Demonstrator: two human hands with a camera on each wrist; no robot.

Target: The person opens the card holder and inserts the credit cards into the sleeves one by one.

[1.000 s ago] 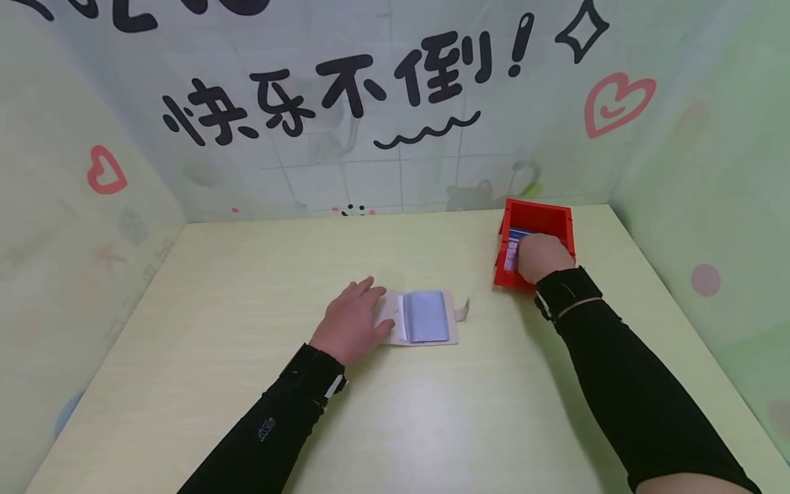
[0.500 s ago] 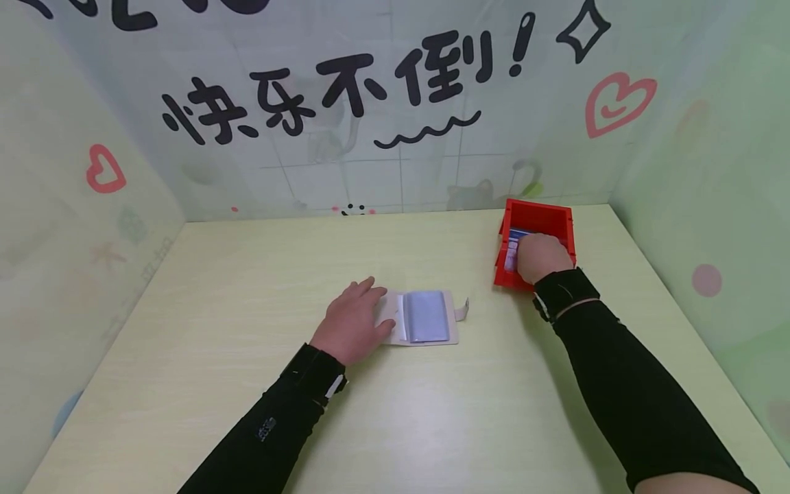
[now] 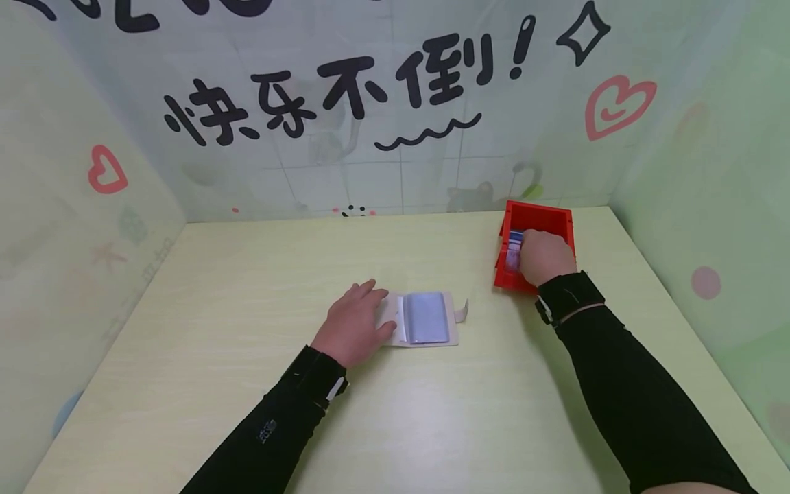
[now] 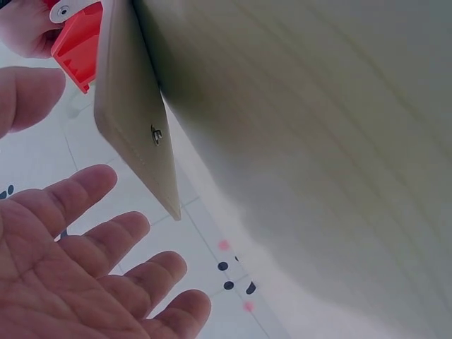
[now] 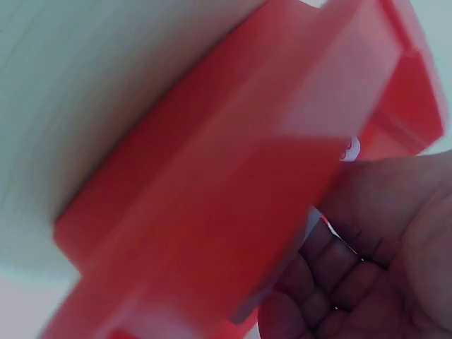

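Note:
A small pale pink card holder [image 3: 426, 318] lies spread open on the table, its clear sleeves up and its snap strap [image 3: 461, 311] to the right. At its left edge rests my left hand [image 3: 353, 322], fingers loosely straight; the left wrist view shows the palm [image 4: 63, 268] beside the cover [image 4: 134, 120] and its metal snap. My right hand [image 3: 546, 256] reaches into a red bin [image 3: 541, 217] with curled fingers. Printed cards [image 3: 513, 251] show beside it there. In the right wrist view, a thin card edge [image 5: 311, 226] sits between thumb and fingers; the bin wall hides the rest.
The light wooden table [image 3: 265, 274] is bounded by a printed back wall [image 3: 345, 185] and side walls. The bin stands at the far right, close to the back wall.
My right hand has shifted slightly up and to the right inside the bin, and the printed cards beside it sit a little differently. The left hand and card holder stay put.

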